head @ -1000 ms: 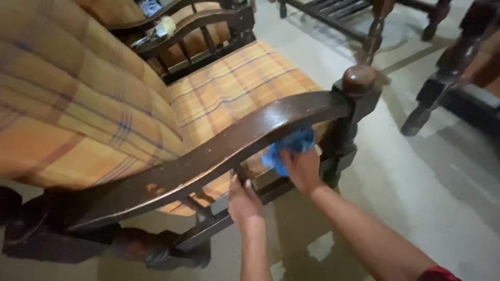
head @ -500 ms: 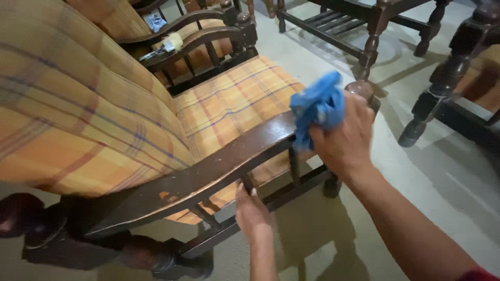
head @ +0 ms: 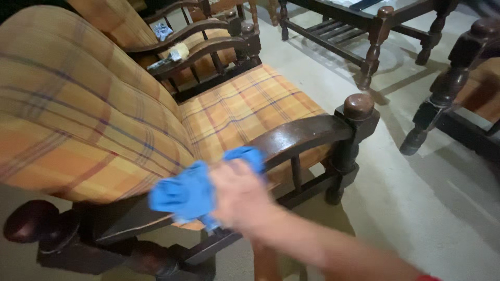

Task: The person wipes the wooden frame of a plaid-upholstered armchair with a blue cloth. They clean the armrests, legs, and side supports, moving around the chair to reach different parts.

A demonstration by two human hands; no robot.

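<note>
Hands: two of the person's own, the right hand blurred over the armrest, the left hand only partly seen below it.
Blue cloths: one blue cloth, bunched under the right hand.
Plaid armchairs: two, the near armchair and a second armchair behind it.
Dark wooden armrests on the near chair: one in view, the armrest.
Round post knobs: two on the near chair, the front knob and the rear knob.
Wooden tables: one low table at the top.

Single head-worn view, steeply downward and close over a wooden armchair's armrest.
</note>
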